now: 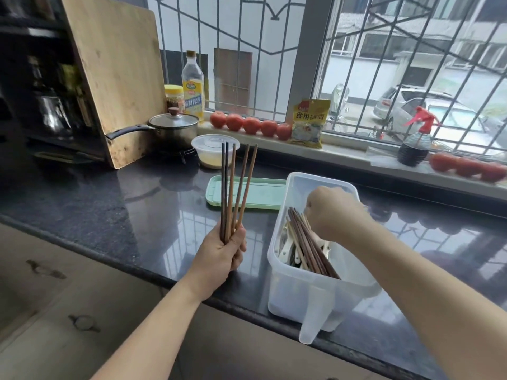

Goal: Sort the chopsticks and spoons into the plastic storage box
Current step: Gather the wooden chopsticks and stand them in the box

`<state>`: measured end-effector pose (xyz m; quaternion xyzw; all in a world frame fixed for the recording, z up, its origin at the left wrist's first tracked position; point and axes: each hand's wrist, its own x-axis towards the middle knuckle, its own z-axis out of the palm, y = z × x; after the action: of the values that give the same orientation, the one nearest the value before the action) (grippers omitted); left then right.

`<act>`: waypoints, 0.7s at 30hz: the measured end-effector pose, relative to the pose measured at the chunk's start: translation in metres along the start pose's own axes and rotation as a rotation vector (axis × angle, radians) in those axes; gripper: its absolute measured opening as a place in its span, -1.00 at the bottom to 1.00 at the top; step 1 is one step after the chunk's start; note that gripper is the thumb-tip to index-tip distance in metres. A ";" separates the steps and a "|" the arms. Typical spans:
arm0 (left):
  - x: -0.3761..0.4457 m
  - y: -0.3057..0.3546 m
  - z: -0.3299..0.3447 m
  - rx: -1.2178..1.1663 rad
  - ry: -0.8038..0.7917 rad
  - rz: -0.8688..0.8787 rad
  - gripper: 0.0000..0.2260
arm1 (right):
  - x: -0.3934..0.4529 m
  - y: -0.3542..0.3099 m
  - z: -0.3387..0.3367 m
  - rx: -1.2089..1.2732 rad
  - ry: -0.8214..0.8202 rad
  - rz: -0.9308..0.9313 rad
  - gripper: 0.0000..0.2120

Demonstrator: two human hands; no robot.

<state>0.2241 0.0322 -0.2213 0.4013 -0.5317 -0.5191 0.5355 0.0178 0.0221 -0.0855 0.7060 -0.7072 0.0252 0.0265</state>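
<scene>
On the dark stone bench (115, 204) I see the clear plastic storage box (304, 294) near the front edge, a green lid (263, 192) lying flat just behind it. My left hand (219, 256) grips five chopsticks (233, 187), fanned upright. My right hand (329, 212) reaches into the box, fingers curled over the loose chopsticks (307, 242) and white spoons (285, 249); I cannot tell whether it holds any.

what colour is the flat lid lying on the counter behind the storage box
Pale mint green lid, seen best in the head view.
</scene>
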 end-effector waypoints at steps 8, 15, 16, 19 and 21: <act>-0.005 -0.001 -0.004 -0.080 -0.011 0.053 -0.70 | -0.019 -0.042 -0.023 0.666 0.120 -0.237 -0.80; -0.006 -0.001 -0.004 -0.036 -0.097 0.061 -0.73 | -0.019 -0.052 -0.003 0.714 0.112 -0.380 -0.89; -0.006 -0.002 -0.004 -0.023 -0.109 0.054 -0.75 | -0.017 -0.049 -0.002 0.714 0.100 -0.383 -0.91; -0.007 -0.002 -0.003 -0.007 -0.119 0.048 -0.76 | -0.014 -0.045 0.001 0.748 0.059 -0.413 -0.90; -0.006 -0.001 -0.004 -0.018 -0.114 0.050 -0.72 | -0.018 -0.043 -0.006 0.984 0.197 -0.343 -0.87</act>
<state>0.2281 0.0378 -0.2234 0.3526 -0.5665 -0.5323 0.5209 0.0612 0.0403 -0.0809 0.7349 -0.4801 0.4157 -0.2381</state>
